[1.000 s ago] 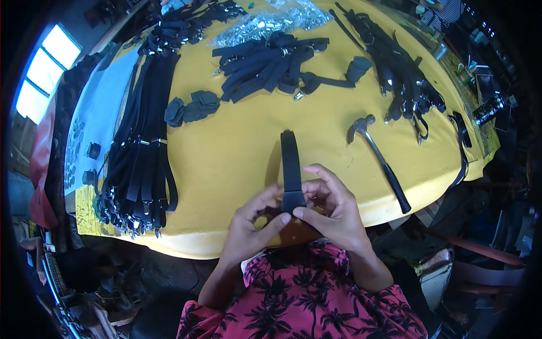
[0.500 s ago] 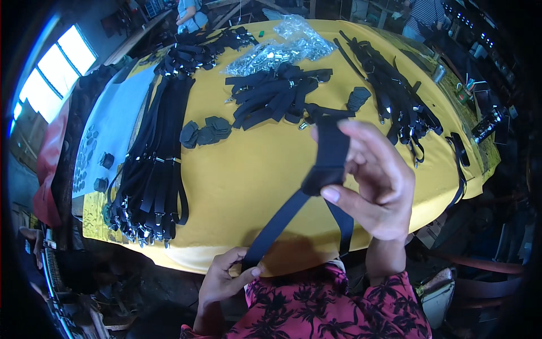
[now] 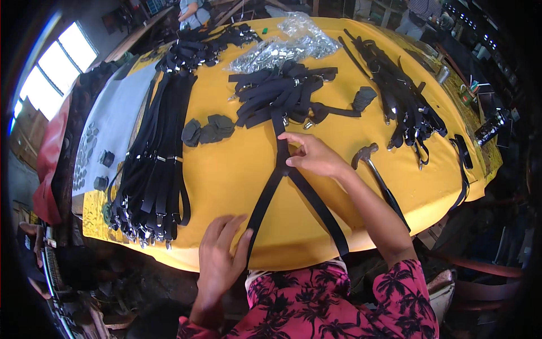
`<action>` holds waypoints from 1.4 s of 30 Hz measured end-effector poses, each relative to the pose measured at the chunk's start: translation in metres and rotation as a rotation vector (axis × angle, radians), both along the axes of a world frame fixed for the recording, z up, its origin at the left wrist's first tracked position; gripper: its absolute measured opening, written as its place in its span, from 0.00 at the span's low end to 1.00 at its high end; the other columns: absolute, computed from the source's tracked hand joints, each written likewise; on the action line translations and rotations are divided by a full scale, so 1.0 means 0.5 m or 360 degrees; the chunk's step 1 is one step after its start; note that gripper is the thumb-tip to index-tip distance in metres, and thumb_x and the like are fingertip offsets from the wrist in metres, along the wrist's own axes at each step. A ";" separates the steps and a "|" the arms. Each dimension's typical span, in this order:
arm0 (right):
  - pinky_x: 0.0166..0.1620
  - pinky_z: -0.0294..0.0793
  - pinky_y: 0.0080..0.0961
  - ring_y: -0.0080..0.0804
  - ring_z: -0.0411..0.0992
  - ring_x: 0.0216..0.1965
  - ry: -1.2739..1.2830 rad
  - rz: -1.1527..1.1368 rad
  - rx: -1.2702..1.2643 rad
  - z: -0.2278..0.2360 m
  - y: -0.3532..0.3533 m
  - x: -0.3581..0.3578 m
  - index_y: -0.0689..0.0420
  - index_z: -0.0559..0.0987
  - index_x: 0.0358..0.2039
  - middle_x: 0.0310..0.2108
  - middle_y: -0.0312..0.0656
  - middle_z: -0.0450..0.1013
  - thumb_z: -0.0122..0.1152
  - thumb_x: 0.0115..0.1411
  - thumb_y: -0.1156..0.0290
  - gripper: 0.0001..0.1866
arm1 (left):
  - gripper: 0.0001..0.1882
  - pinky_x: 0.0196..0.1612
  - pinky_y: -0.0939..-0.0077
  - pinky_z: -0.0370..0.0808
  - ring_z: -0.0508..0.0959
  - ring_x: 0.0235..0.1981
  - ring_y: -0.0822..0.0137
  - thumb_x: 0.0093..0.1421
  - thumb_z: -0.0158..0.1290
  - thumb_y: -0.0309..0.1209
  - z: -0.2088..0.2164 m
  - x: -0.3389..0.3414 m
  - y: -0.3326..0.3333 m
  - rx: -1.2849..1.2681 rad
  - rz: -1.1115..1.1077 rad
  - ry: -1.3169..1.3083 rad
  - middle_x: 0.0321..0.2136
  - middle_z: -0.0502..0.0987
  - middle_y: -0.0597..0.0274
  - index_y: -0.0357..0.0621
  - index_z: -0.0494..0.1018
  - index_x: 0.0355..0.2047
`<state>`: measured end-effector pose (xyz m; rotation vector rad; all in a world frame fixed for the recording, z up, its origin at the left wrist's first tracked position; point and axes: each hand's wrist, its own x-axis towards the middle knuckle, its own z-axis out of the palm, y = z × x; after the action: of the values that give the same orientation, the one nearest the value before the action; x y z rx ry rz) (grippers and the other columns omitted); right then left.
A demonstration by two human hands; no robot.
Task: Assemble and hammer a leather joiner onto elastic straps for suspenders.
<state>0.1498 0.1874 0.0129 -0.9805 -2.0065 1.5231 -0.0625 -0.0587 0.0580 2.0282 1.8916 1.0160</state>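
A pair of black Y-shaped suspenders (image 3: pixel 312 199) lies stretched on the yellow-covered table, its two legs running over the near edge and its single strap reaching the pile behind. Beside the junction is my right hand (image 3: pixel 314 156), fingers and thumb apart, their tips at the right edge of the strap. My left hand (image 3: pixel 221 252) hovers at the near edge with its fingers extended, the thumb next to the left leg. Just beyond the junction sits a heap of black suspenders (image 3: pixel 276 93) with metal clips. A hammer (image 3: pixel 377 174) rests to the right of my right forearm.
Long bundles of suspenders lie at the left (image 3: pixel 161 152) and right (image 3: pixel 409 104). Dark patches (image 3: pixel 209 130) sit in small stacks. A clear plastic bag (image 3: pixel 288 45) of metal pieces stands at the back. Two people (image 3: pixel 195 14) are beyond the table.
The suspenders went from being held up to lying on the table. My right hand moved forward and left, loosening its pinch; my left hand let go of the strap. The hammer came into view.
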 end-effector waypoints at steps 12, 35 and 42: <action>0.61 0.74 0.46 0.57 0.75 0.57 -0.0625 -0.0102 0.0989 0.033 -0.066 -0.003 0.60 0.69 0.69 0.58 0.54 0.74 0.71 0.59 0.76 0.37 | 0.32 0.64 0.55 0.74 0.75 0.62 0.48 0.63 0.64 0.25 -0.057 0.007 0.294 -0.0322 -0.0718 -0.0207 0.57 0.77 0.50 0.43 0.65 0.65; 0.50 0.75 0.50 0.59 0.77 0.49 -0.0662 0.0205 0.0210 0.075 -0.008 -0.034 0.61 0.69 0.56 0.43 0.57 0.78 0.63 0.56 0.82 0.26 | 0.33 0.60 0.62 0.73 0.76 0.53 0.57 0.62 0.66 0.25 -0.094 -0.019 0.341 -0.0500 -0.0751 -0.0474 0.55 0.78 0.57 0.45 0.65 0.65; 0.44 0.76 0.49 0.55 0.77 0.40 -0.0564 -0.0108 0.0786 0.053 -0.081 -0.012 0.62 0.76 0.48 0.36 0.51 0.75 0.61 0.58 0.82 0.16 | 0.24 0.63 0.59 0.73 0.77 0.58 0.52 0.63 0.64 0.27 -0.087 -0.021 0.336 -0.0471 -0.0796 -0.0504 0.55 0.79 0.57 0.44 0.72 0.58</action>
<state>0.1436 0.1469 0.0395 -1.1405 -2.3969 0.7867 -0.0729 0.1095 0.0144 1.8877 1.2056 0.8063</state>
